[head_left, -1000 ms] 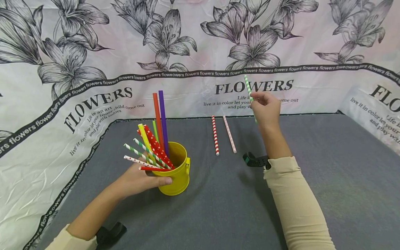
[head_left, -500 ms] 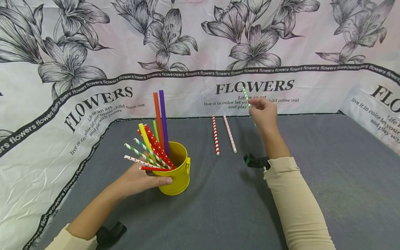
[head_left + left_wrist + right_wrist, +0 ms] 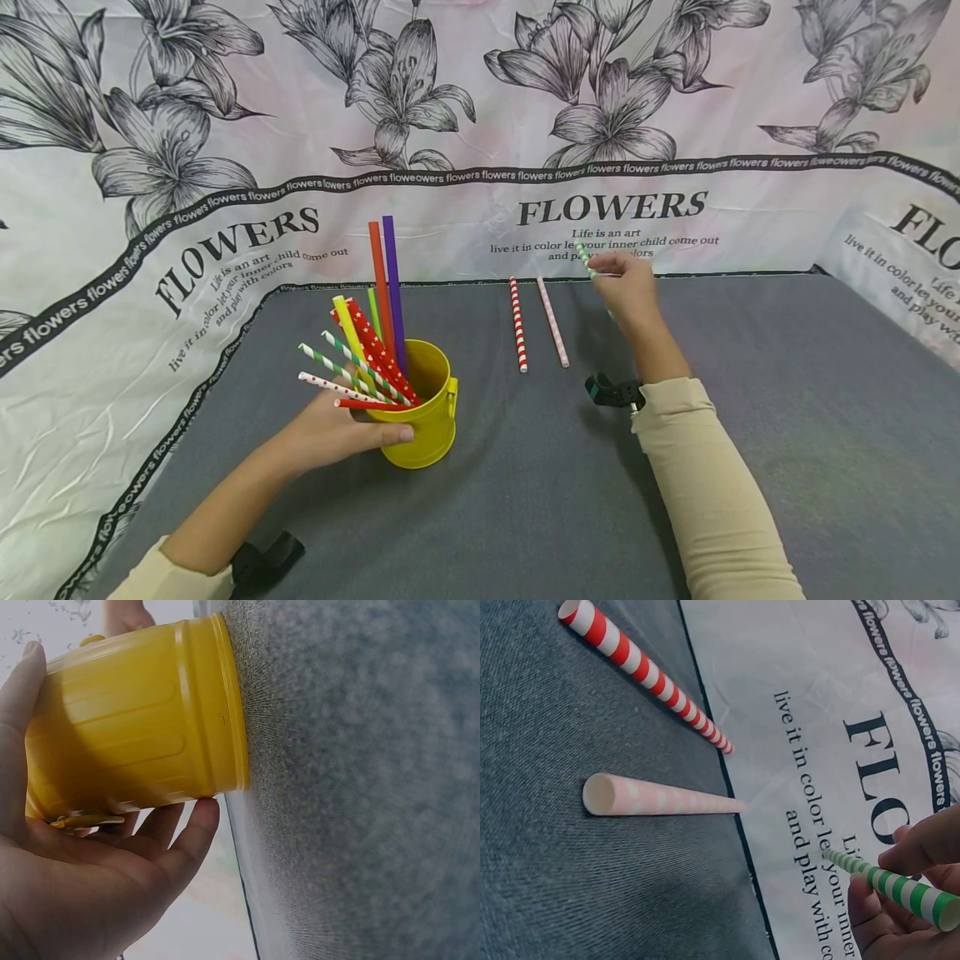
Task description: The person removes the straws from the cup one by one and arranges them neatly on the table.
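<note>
My left hand point(image 3: 341, 429) grips a yellow metal bucket point(image 3: 427, 437) around its side, thumb across the front. Out of the bucket lean several paper straws, among them a purple straw point(image 3: 394, 292), an orange straw point(image 3: 380, 287) and a red straw with white stars point(image 3: 378, 350). Between thumb and fingers, my right hand point(image 3: 630, 292) pinches a green-and-white striped straw point(image 3: 900, 886), tilted, at the back of the table. Left of that hand lie a red-and-white striped straw point(image 3: 518, 325) and a pale pink patterned straw point(image 3: 552, 322), side by side and a little apart.
A grey cloth point(image 3: 495, 500) covers the table. Behind it hangs a white curtain point(image 3: 450, 225) printed with flowers and lettering, its lower edge meeting the table's back edge. Black bands with cameras sit on both wrists.
My right hand has come down and slightly left with the green-and-white striped straw, bringing it nearer the table. The left hand and the bucket stay in place.
</note>
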Demonstrator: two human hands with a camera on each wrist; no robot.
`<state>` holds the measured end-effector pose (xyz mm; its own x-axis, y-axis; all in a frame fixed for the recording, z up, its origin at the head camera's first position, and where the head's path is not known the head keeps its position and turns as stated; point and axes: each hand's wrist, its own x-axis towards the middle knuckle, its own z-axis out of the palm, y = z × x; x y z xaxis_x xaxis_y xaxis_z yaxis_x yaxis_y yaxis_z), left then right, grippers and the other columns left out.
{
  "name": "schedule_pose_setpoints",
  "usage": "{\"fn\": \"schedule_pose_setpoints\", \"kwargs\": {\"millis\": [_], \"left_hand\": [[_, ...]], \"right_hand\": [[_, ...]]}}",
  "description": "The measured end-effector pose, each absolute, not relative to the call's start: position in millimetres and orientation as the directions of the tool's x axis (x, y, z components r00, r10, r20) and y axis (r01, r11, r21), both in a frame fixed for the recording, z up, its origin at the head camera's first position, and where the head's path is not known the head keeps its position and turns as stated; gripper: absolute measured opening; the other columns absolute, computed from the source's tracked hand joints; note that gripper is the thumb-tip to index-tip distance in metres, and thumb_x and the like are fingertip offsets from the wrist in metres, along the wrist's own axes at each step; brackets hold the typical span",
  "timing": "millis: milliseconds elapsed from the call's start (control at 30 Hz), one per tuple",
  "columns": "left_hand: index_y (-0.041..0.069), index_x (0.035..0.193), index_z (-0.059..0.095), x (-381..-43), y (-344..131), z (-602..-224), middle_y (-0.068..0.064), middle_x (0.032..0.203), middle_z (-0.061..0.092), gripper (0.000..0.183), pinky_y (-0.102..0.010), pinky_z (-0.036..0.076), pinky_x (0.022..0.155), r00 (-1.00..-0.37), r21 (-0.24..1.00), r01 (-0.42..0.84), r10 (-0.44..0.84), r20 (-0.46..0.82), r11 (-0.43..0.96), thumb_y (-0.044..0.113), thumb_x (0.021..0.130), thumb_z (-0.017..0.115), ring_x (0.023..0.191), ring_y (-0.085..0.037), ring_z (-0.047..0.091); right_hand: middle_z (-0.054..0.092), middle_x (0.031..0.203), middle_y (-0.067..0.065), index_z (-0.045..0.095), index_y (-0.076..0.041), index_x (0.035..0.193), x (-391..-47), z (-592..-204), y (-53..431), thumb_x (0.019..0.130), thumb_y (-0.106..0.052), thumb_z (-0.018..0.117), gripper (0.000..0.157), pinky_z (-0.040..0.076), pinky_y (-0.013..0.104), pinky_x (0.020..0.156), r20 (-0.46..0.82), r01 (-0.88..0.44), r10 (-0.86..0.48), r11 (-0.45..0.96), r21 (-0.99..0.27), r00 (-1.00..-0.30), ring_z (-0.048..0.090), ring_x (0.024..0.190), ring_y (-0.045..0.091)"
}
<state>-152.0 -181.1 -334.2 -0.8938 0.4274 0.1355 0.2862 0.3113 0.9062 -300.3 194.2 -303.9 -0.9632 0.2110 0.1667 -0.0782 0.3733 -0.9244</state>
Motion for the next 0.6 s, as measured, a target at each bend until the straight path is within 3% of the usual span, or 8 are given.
{"fn": "schedule_pose_setpoints", "kwargs": {"millis": [333,600], "left_hand": [[0.011,0.137,0.049,-152.3,-180.6,-334.3,-0.005,0.129,0.061,0.068,-0.038,0.05,0.097,-0.896,0.903,0.284,0.426,0.13,0.322,0.025,0.081,0.086,0.114,-0.023,0.058],[0.011,0.137,0.049,-151.7,-180.6,-333.8,-0.005,0.129,0.06,0.069,-0.043,0.05,0.096,-0.905,0.905,0.26,0.411,0.107,0.336,0.027,0.081,0.086,0.115,-0.024,0.057]], "right_hand": [[0.06,0.123,0.023,0.061,0.007,0.122,-302.6,-314.2,197.7,0.088,0.006,0.05,0.035,0.047,0.031,0.075,0.088,-0.008,0.171,0.421,-0.907,-0.981,0.057,0.096,0.027],[0.059,0.127,0.026,0.063,0.007,0.126,-304.7,-319.1,200.6,0.09,0.004,0.051,0.038,0.047,0.034,0.074,0.0,0.039,0.067,0.588,-0.808,-0.998,0.056,0.1,0.032]]}}
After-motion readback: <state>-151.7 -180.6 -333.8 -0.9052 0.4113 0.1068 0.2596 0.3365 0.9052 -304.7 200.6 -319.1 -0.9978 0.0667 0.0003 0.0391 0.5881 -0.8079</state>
